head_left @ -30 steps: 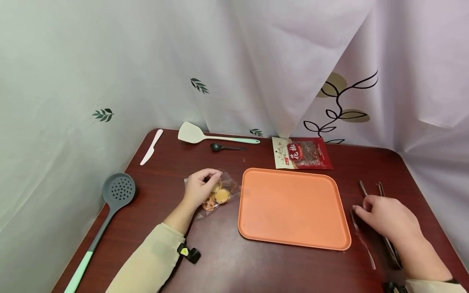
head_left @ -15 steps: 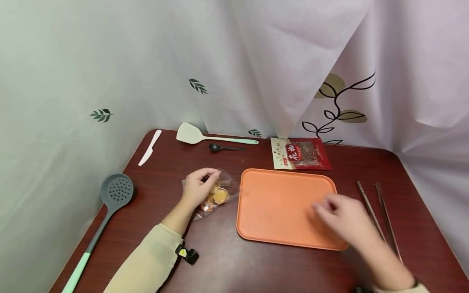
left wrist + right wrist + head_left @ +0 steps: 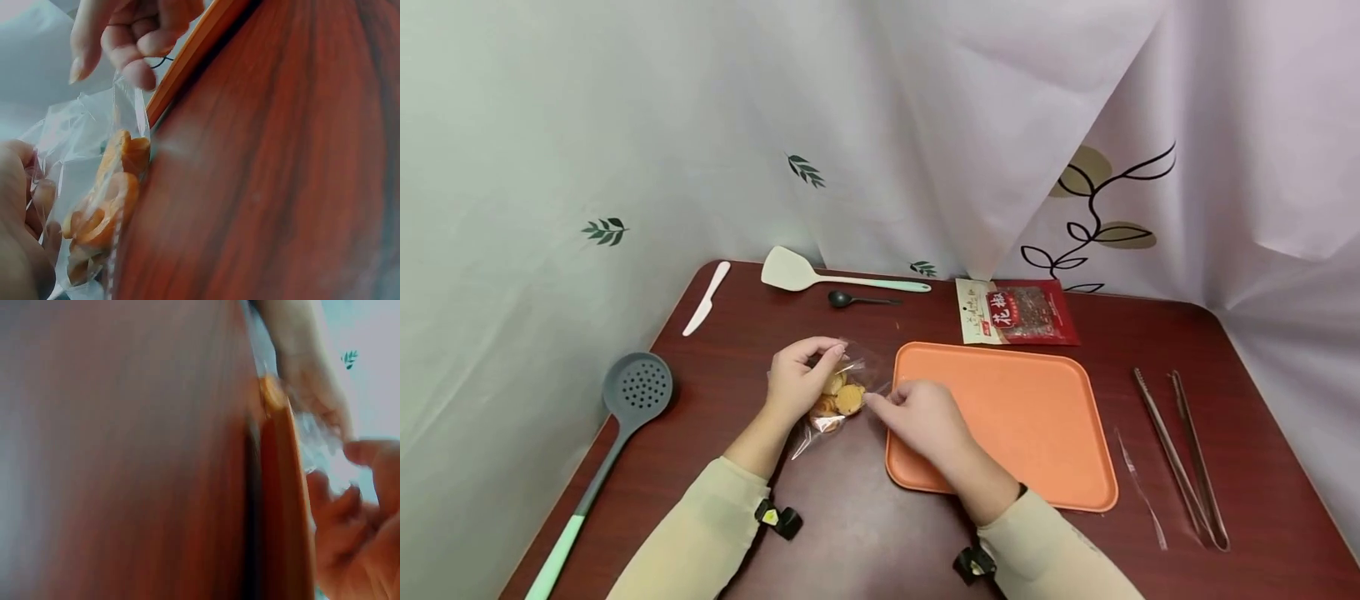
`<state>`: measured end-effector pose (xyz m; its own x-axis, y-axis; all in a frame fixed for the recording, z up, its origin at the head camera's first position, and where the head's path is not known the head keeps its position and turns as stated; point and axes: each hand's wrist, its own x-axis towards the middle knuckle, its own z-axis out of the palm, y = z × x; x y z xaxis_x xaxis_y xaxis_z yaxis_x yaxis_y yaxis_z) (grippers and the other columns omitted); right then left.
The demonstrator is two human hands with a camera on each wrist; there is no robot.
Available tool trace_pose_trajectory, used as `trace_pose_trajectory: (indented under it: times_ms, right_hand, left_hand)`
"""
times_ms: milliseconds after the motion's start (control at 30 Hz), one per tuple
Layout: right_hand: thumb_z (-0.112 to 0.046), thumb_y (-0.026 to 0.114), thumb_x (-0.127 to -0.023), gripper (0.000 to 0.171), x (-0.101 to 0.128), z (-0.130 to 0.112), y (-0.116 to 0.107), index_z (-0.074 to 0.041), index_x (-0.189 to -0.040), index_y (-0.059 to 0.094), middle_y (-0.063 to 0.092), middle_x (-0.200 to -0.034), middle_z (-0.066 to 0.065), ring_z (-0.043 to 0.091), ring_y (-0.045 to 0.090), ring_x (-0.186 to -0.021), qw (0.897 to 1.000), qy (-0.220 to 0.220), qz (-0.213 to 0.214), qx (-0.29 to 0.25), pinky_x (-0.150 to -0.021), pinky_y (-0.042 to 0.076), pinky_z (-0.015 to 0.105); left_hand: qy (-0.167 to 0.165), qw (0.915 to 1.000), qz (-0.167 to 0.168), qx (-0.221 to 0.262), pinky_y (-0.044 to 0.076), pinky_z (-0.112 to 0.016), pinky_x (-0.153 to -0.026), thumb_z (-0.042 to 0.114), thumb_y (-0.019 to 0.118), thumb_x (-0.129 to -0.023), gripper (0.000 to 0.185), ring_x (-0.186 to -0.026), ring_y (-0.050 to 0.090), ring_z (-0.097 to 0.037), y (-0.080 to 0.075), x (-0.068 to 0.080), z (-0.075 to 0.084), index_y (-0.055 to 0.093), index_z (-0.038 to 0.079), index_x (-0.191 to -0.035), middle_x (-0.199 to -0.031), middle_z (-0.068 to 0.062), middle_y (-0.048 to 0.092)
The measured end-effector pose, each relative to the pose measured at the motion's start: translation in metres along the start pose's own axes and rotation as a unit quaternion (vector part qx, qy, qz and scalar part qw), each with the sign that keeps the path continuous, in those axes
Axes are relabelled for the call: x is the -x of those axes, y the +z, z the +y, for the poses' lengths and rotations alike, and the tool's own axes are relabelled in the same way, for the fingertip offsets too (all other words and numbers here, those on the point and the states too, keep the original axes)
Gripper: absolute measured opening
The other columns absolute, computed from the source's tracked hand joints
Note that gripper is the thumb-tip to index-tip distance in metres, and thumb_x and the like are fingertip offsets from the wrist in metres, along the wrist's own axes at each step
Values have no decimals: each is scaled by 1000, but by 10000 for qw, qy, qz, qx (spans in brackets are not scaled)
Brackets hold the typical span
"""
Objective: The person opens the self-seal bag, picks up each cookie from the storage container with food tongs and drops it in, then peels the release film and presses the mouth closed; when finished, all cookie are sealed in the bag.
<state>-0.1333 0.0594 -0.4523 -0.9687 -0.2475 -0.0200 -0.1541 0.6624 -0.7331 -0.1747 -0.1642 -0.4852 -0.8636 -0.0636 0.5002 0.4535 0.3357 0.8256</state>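
A clear plastic bag [image 3: 880,367] of round, golden biscuits [image 3: 851,399] lies on the table at the left of the orange tray [image 3: 1007,425]. My left hand [image 3: 797,383] pinches the bag near its upper edge. Close to the bag's right end is my right hand [image 3: 925,417], over the tray's left rim. In the left wrist view the right hand's thumb and fingers [image 3: 139,74] stand apart, right by the plastic. The right wrist view is blurred, and the right hand [image 3: 356,531] appears there with loosely bent fingers.
Metal tongs [image 3: 1187,467] and a thin clear plastic strip [image 3: 1138,492] lie right of the tray. Behind it is a red spice packet [image 3: 1030,312]. Further left are a white spatula [image 3: 790,270], small black spoon [image 3: 842,298], white knife [image 3: 706,300] and grey skimmer [image 3: 638,387].
My right hand has let go of the clear strip beside the tongs and moved left across the tray to the bag. The left hand stays on the bag.
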Motion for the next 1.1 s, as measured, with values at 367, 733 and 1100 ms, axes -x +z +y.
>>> trace_pose_trajectory:
  times_ms: [367, 733, 1100]
  right_hand:
    - [-54, 73, -97, 55, -16, -4, 10, -21, -56, 58, 42, -47, -12, 12, 43, -45, 9948, 86, 852, 553, -45, 35, 30]
    - [-30, 77, -93, 18, -21, -1, 17, -12, -89, 81, 68, -69, -8, 9, 60, -63, 9898, 344, 1029, -928, -60, 52, 28]
    - [-29, 94, -82, 48, -20, -10, 25, -9, -119, 69, 72, -83, -2, 11, 70, -73, 9723, 282, 980, -2101, -63, 57, 27]
  left_hand:
    - [359, 9993, 5, 99, 52, -14, -69, -11, 74, -94, 7, -76, 65, 0, -11, -3, 43, 80, -7, -96, -84, -19, 77]
    - [506, 9976, -40, 469, 55, -15, -72, -15, 74, -91, 10, -80, 68, 3, -13, -6, 25, 80, -7, -95, -87, -21, 77]
    - [531, 9939, 20, 968, 58, -19, -70, -9, 76, -94, 9, -80, 74, -6, -21, -10, 23, 81, -4, -99, -90, -20, 77]
